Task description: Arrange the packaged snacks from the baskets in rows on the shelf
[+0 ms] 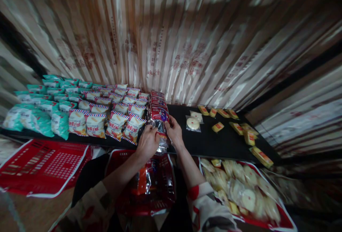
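Near the middle of the head view, a column of dark red and purple snack packets (pixel 158 101) lies on the black shelf. At its front end is a shiny packet (pixel 162 129) that both of my hands grip. My left hand (pixel 148 142) has its fingers curled on the packet's left edge. On the right edge, my right hand (pixel 175 132) pinches with thumb and fingers. Below my wrists, a red basket (pixel 172 175) holds more dark packets and an orange one (pixel 141 180). Fine print on the packets is blurred.
White snack bags (pixel 117 123) and green bags (pixel 60 121) stand in rows on the left. Round wrapped biscuits (pixel 192 123) and small yellow packs (pixel 217 127) lie rightward. A filled red basket (pixel 287 217) sits lower right, another red basket (pixel 64 166) lower left. Pleated curtains (pixel 184 46) hang behind.
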`<move>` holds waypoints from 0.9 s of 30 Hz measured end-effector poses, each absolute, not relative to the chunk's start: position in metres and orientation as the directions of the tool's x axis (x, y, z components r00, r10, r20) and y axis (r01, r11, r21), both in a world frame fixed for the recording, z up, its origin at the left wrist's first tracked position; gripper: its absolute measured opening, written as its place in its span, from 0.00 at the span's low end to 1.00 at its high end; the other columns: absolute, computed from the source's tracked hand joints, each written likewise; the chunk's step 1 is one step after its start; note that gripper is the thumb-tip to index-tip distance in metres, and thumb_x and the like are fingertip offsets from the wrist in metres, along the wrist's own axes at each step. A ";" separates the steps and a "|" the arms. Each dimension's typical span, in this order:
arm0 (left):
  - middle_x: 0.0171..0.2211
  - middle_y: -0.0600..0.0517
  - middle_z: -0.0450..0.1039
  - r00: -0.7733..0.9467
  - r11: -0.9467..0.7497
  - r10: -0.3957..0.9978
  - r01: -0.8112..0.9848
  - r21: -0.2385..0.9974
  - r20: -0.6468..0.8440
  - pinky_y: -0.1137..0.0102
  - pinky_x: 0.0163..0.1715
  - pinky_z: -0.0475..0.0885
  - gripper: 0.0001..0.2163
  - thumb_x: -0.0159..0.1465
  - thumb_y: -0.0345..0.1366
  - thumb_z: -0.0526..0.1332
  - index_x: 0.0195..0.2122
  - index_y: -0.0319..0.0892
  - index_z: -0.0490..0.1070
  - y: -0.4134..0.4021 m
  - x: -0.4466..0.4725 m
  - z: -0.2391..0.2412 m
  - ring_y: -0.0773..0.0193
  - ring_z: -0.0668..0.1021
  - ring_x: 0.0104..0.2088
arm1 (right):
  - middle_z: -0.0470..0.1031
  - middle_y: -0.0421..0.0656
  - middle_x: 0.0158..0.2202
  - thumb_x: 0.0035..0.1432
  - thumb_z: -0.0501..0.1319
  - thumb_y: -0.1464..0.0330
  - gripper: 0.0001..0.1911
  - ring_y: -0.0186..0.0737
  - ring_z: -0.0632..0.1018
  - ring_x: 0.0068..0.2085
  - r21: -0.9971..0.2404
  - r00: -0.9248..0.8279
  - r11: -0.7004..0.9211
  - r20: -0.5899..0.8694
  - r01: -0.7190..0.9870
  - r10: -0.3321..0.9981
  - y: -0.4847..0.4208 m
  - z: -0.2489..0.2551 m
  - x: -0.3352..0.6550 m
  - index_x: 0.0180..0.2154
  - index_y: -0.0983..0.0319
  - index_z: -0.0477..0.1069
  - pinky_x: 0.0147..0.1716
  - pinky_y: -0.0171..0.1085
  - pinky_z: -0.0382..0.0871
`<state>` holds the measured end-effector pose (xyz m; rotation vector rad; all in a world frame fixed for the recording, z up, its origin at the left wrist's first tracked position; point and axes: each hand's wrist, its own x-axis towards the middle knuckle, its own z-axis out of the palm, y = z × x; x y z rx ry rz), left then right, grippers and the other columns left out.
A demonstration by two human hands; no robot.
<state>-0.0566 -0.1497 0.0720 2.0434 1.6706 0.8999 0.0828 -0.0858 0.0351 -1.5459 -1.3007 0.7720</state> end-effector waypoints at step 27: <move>0.63 0.45 0.53 0.138 -0.272 0.934 0.874 0.402 0.331 0.56 0.62 0.53 0.18 0.62 0.33 0.50 0.51 0.39 0.68 -0.092 -0.042 0.108 0.50 0.50 0.65 | 0.75 0.47 0.45 0.53 0.58 0.60 0.26 0.44 0.76 0.44 -0.861 0.231 -0.053 0.076 0.505 0.970 -0.086 0.055 0.065 0.52 0.61 0.65 0.45 0.41 0.68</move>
